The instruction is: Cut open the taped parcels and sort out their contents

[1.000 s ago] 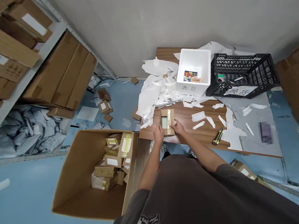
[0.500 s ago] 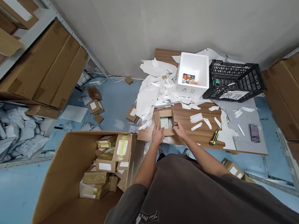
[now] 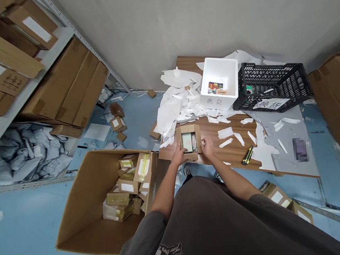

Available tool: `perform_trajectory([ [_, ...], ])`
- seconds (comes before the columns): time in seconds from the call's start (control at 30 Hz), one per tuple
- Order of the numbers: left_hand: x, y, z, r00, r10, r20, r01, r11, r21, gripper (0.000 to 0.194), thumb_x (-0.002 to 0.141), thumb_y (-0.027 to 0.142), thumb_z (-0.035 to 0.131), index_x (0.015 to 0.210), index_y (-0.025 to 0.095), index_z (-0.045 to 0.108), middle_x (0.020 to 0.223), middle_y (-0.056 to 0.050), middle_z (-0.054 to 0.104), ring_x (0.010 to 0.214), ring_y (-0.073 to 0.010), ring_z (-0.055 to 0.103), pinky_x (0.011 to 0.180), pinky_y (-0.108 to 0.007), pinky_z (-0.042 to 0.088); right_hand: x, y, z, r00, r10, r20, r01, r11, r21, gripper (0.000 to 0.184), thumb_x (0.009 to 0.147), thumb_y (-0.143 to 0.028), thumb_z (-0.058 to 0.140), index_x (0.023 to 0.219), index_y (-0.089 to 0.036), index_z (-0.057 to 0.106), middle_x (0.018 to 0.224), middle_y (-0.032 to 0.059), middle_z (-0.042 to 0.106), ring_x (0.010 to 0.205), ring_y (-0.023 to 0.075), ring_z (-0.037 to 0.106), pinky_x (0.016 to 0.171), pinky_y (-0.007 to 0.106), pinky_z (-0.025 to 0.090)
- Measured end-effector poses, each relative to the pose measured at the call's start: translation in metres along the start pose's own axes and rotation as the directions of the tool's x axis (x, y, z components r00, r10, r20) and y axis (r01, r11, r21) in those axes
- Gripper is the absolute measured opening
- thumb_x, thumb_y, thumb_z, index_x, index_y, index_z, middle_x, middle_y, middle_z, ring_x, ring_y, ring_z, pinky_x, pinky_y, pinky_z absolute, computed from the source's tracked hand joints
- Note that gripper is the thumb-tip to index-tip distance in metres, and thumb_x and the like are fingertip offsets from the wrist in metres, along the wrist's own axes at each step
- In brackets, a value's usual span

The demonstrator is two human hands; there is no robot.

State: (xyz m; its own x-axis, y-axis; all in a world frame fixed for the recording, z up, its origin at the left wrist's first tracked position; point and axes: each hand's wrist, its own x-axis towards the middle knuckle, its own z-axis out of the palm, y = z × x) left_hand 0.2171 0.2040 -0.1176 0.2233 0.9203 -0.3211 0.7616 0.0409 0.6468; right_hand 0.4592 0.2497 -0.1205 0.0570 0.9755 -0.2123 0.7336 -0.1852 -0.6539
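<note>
Flaps have spread wider on the small box (image 3: 192,157) lying on the table (image 3: 209,129), its rim gripped at eight o'clock by the left hand (image 3: 179,155); whether the right hand (image 3: 208,147), at three o'clock, grips anything, I cannot tell.

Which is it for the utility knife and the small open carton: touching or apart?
Apart. The head view shows the right hand and bare wood tabletop between the small open carton and the utility knife.

Wooden table (image 3: 234,129), on it: torn white paper (image 3: 168,111), white bin (image 3: 220,102), black crate (image 3: 276,86), yellow-black cutter (image 3: 247,155), small open carton (image 3: 198,138)
</note>
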Motion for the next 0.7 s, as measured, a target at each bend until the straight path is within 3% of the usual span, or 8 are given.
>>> perform_trajectory([
  [0.03,-0.002,0.001,0.006,0.999,0.003,-0.035,-0.003,1.0,0.011,0.051,0.069,0.043,0.103,0.107,0.016,0.081,0.186,-0.016,0.004,0.166,-0.0439,0.03,0.129,-0.052,0.04,0.003,-0.007,0.0,0.99,-0.131,0.041,0.133,0.99,-0.045,0.026,0.093,-0.016,0.055,0.112,-0.018,0.073,0.118,0.0128,0.071,0.116,0.0273,0.064,0.105,0.037,0.052],
  [0.1,-0.004,0.004,0.019,0.995,0.009,-0.099,-0.005,0.999,0.036,0.034,0.076,0.039,0.098,0.095,0.017,0.082,0.186,-0.013,0.008,0.166,-0.0425,0.032,0.128,-0.053,0.042,0.011,-0.027,0.002,0.923,-0.324,0.205,0.347,0.934,-0.084,0.032,0.096,-0.008,0.05,0.112,-0.018,0.076,0.121,0.0128,0.072,0.121,0.0254,0.063,0.108,0.034,0.049],
  [0.17,-0.003,0.008,0.029,0.989,0.003,-0.145,0.008,0.997,0.072,0.021,0.079,0.033,0.094,0.089,0.019,0.082,0.185,-0.01,0.018,0.166,-0.0404,0.031,0.128,-0.054,0.042,0.02,-0.049,0.008,0.855,-0.345,0.388,0.427,0.892,-0.146,0.036,0.096,-0.004,0.051,0.116,-0.016,0.078,0.124,0.014,0.073,0.124,0.0239,0.063,0.11,0.031,0.048],
  [0.23,-0.002,0.011,0.035,0.985,-0.003,-0.175,0.024,0.993,0.118,0.013,0.081,0.026,0.091,0.088,0.02,0.081,0.183,-0.008,0.026,0.167,-0.0384,0.031,0.129,-0.055,0.039,0.029,-0.066,0.014,0.833,-0.255,0.491,0.416,0.874,-0.251,0.039,0.093,-0.002,0.056,0.124,-0.011,0.077,0.132,0.0182,0.071,0.129,0.0253,0.063,0.113,0.031,0.046],
  [0.33,-0.004,0.011,0.036,0.976,0.022,-0.218,0.018,0.983,0.181,0.007,0.084,0.019,0.085,0.087,0.019,0.079,0.182,-0.01,0.03,0.166,-0.0388,0.031,0.127,-0.061,0.039,0.041,-0.077,0.016,0.858,-0.185,0.478,0.38,0.857,-0.349,0.061,0.09,-0.003,0.059,0.151,-0.007,0.063,0.156,0.0239,0.057,0.146,0.0295,0.052,0.121,0.036,0.041],
  [0.43,-0.01,0.004,0.031,0.964,0.06,-0.26,0.001,0.974,0.227,0.004,0.087,0.016,0.081,0.087,0.019,0.077,0.18,-0.012,0.034,0.165,-0.0389,0.032,0.123,-0.06,0.044,0.055,-0.08,0.012,0.873,-0.25,0.419,0.413,0.837,-0.36,0.081,0.091,-0.009,0.06,0.17,-0.015,0.043,0.176,0.0177,0.036,0.163,0.0293,0.031,0.131,0.041,0.031],
  [0.57,-0.021,-0.008,0.024,0.955,0.079,-0.287,0.0,0.964,0.265,0.005,0.088,0.015,0.08,0.088,0.02,0.078,0.178,-0.011,0.039,0.162,-0.0372,0.038,0.123,-0.058,0.043,0.078,-0.093,0.016,0.847,-0.275,0.455,0.463,0.802,-0.378,0.09,0.089,-0.009,0.059,0.175,-0.014,0.032,0.184,0.0172,0.018,0.17,0.0318,0.015,0.134,0.049,0.025],
  [0.7,-0.027,-0.012,0.024,0.943,0.057,-0.328,0.027,0.969,0.246,0.007,0.087,0.017,0.083,0.09,0.021,0.079,0.177,-0.011,0.041,0.16,-0.0386,0.04,0.123,-0.061,0.041,0.093,-0.115,0.032,0.843,-0.233,0.485,0.464,0.77,-0.438,0.089,0.088,-0.009,0.059,0.173,-0.009,0.033,0.182,0.0223,0.021,0.17,0.0368,0.014,0.132,0.053,0.027],
])
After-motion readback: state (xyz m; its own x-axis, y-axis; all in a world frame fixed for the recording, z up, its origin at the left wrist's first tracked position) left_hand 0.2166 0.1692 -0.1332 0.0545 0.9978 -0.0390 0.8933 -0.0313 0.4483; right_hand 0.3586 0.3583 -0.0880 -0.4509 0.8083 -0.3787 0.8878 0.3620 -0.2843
